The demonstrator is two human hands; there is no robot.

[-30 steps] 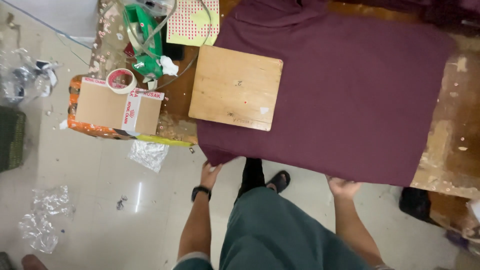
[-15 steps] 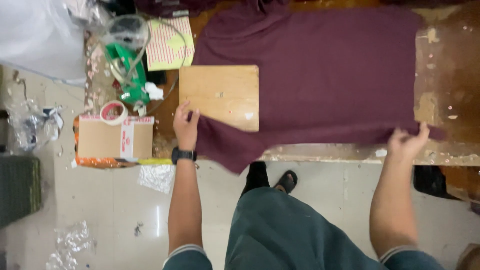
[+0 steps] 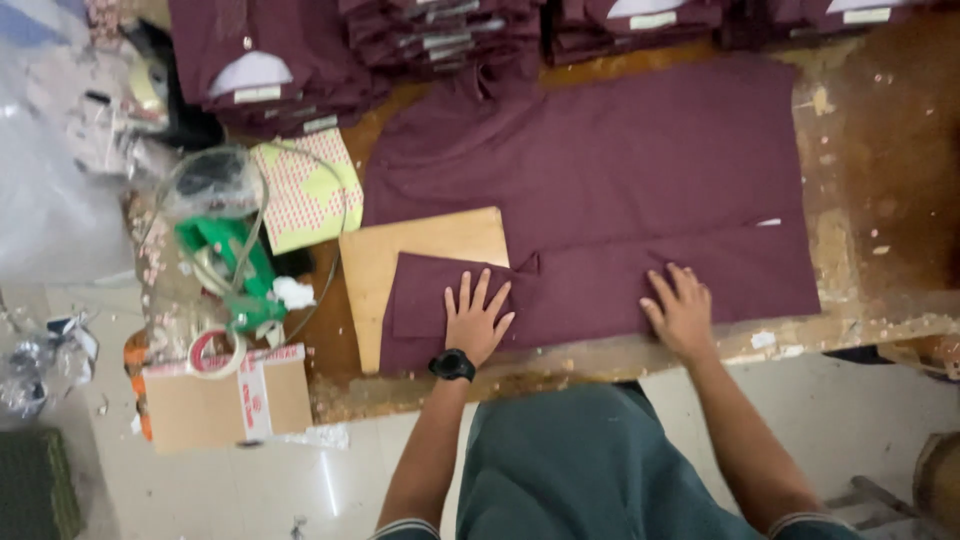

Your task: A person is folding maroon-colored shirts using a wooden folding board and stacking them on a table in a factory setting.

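Both hands are lying flat with fingers spread, gripping nothing: the left hand (image 3: 476, 322) is pressing the folded-up hem of the maroon garment (image 3: 600, 190) over the wooden folding board (image 3: 430, 245), the right hand (image 3: 683, 312) is pressing the same fold near the bench (image 3: 880, 300) edge. Uneven pressure is likely skewing the crease, and the board could be sliding leftward

Worn wooden counter (image 3: 880, 170) bearing a spread maroon garment (image 3: 600, 180), its near edge folded over a wooden board (image 3: 425, 245). Stacks of folded maroon garments (image 3: 440, 35) line the far edge; a patterned sheet (image 3: 305, 190) lies left of the board.
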